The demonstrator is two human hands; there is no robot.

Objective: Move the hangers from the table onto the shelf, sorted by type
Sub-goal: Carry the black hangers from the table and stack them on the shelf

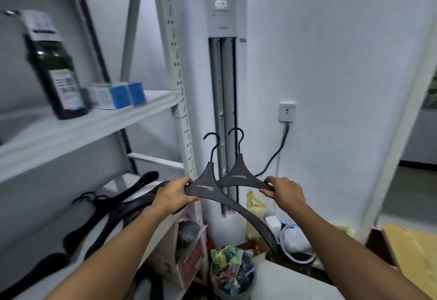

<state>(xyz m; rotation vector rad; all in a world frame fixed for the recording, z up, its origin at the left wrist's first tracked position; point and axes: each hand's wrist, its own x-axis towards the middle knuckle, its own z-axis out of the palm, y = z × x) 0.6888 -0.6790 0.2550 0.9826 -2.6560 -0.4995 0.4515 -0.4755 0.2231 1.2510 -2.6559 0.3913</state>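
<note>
Two wide dark grey hangers with black hooks and white lettering are held up in front of me. My left hand grips the left end of the nearer hanger, whose other arm curves down to the right. My right hand pinches the right end of the farther hanger, which partly overlaps behind the first. On the lower shelf board to the left lie several black hangers in a loose pile.
The white metal shelf unit stands left; its upper board carries a dark bottle and blue-white boxes. A tall white air conditioner stands ahead. A full waste bin and bags sit on the floor. Cardboard lies at right.
</note>
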